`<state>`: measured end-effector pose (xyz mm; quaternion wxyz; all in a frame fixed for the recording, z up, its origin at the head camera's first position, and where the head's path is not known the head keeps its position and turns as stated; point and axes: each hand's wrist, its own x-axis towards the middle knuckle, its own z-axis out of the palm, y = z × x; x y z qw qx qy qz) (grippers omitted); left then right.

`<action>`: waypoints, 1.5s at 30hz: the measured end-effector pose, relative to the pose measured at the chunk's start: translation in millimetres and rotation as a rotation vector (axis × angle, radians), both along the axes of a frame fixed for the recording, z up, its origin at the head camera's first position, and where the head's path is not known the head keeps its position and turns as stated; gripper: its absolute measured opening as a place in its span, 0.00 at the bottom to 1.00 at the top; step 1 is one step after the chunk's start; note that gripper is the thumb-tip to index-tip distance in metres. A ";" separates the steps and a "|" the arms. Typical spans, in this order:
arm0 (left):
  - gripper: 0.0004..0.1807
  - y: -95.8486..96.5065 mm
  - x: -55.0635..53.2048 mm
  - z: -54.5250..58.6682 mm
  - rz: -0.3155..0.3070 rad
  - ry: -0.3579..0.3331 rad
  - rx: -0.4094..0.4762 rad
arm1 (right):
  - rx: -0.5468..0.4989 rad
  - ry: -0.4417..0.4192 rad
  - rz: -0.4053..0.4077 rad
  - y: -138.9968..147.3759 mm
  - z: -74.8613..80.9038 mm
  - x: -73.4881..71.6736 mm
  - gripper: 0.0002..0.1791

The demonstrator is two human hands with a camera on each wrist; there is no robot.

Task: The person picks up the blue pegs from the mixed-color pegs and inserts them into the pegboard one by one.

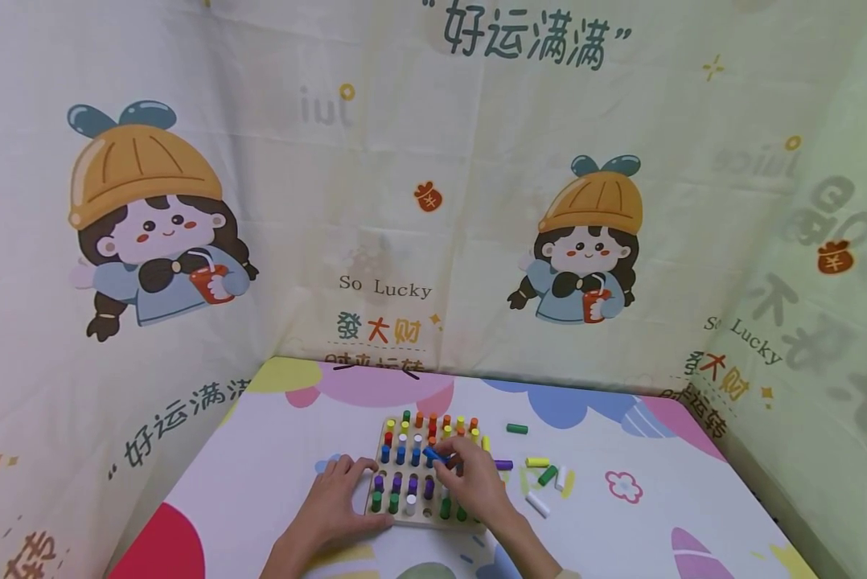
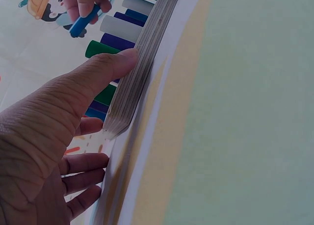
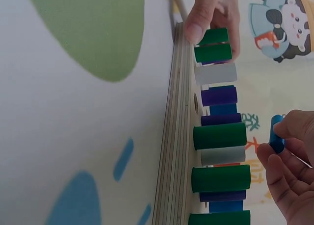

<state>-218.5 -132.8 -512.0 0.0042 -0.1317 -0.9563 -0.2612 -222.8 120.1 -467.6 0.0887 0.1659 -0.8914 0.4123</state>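
Observation:
A wooden pegboard (image 1: 404, 519) lies on the table, with upright pegs in rows of green, white, purple, blue, red, yellow and orange. My left hand (image 1: 335, 500) holds its near left corner, the thumb on the front edge (image 2: 147, 43) and the other fingers along the left side. Above the board, my right hand (image 1: 477, 476) pinches a blue peg (image 3: 276, 134) between thumb and fingertips. That peg is tilted and apart from the board. An uncovered hole (image 1: 427, 512) shows in the front row. My right hand hides part of the board's right half.
Right of the board lie loose pegs: a green one (image 1: 516, 429), a yellow one (image 1: 537, 462), another green (image 1: 548, 476), a purple one (image 1: 503, 465) and white ones (image 1: 538, 504). A printed cloth wall (image 1: 470, 322) rises behind the patterned table (image 1: 622, 539).

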 end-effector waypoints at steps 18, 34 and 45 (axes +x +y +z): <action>0.44 0.7 -0.7 -1.8 0.013 -0.007 0.003 | 0.030 -0.050 0.067 -9.6 -1.2 -4.2 0.10; 0.45 -1.1 -1.7 -2.5 0.003 0.010 0.004 | 0.046 -0.089 0.109 -21.1 -1.1 -10.1 0.08; 0.46 -0.1 -1.9 -2.2 0.019 -0.007 -0.006 | 0.024 -0.041 0.115 -26.9 -4.9 -11.4 0.08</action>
